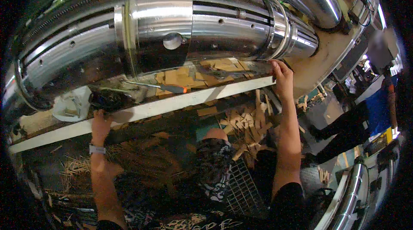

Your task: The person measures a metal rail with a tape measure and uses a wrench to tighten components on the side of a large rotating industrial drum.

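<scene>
Single head-worn fisheye view, close, facing the steel roller (172, 27), looking down past both forearms

Glossy polished steel cylinder (163, 19), matt white painted ledge (172, 103), rough wooden offcuts (245, 122)

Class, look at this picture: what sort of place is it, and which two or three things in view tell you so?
Most likely a factory or wood-processing workshop. A large polished steel machine cylinder fills the top, small cut wood pieces lie piled below, and a screwdriver rests on the ledge between the left hand and right hand.
</scene>
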Motion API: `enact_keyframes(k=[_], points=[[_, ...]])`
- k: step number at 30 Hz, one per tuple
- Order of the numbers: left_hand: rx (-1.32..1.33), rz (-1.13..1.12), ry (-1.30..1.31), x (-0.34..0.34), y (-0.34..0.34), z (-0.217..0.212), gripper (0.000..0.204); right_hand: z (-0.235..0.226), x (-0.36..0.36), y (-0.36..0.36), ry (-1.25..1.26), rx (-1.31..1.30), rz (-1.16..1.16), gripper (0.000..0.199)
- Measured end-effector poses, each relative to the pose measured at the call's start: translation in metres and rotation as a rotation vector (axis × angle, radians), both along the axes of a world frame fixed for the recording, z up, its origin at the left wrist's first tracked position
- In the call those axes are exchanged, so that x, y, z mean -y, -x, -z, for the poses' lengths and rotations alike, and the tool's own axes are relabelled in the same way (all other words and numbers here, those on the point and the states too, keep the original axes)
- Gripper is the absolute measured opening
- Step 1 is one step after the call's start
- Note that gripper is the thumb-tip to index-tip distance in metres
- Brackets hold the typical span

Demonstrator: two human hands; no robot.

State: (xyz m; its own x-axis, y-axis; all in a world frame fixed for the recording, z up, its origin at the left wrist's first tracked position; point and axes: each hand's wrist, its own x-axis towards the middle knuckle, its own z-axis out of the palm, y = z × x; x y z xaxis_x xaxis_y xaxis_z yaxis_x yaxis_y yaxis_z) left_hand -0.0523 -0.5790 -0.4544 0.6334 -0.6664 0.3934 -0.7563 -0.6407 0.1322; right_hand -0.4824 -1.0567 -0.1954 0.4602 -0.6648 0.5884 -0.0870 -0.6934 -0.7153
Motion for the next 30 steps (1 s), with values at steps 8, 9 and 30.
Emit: enact_keyframes(k=[8,9,30], points=[[-0.224,-0.021,0.062,0.023,0.016,-0.013,0.055,0.001,0.041,0.027,0.010,-0.176,0.494,0.052],[-0.226,0.035,0.089,0.011,0.002,-0.004,0.053,-0.007,0.033,0.021,-0.221,-0.092,0.450,0.051],[-0.423,-0.100,0.115,0.008,-0.010,0.005,0.060,0.022,-0.031,0.021,-0.055,-0.123,0.118,0.025]])
